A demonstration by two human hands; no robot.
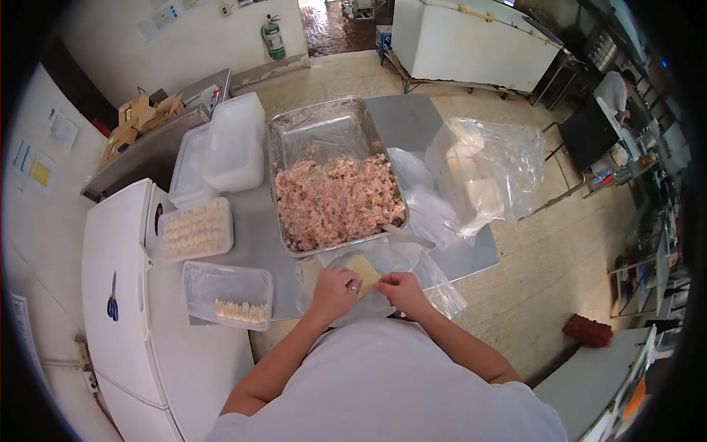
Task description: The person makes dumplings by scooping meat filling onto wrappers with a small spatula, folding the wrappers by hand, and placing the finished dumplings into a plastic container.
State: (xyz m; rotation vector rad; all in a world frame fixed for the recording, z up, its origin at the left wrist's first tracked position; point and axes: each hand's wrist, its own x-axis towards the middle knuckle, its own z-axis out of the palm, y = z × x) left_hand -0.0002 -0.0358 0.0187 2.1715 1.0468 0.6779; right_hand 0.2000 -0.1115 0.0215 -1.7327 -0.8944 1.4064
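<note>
Close in front of my body, my left hand (337, 289), with a ring on one finger, has its fingers closed on a thin, pale yellow dough wrapper (363, 267). My right hand (401, 292) pinches the wrapper's right corner between thumb and fingertips. Just beyond both hands stands a metal tray (278, 221) lined with clear plastic. Minced meat filling (335, 199) fills its nearer part, and a flat metal spreader (409, 236) leans over its near right corner. To my left, a clear plastic box (197, 283) holds a short row of filled dumplings (241, 311).
A second box of dumplings (197, 228) and stacked plastic containers (236, 140) stand on the left. Wrapper stacks (482, 195) lie in clear plastic at the right. Beside the table is a white fridge (110, 258) with blue scissors (113, 298). Another person (613, 94) is at the far right.
</note>
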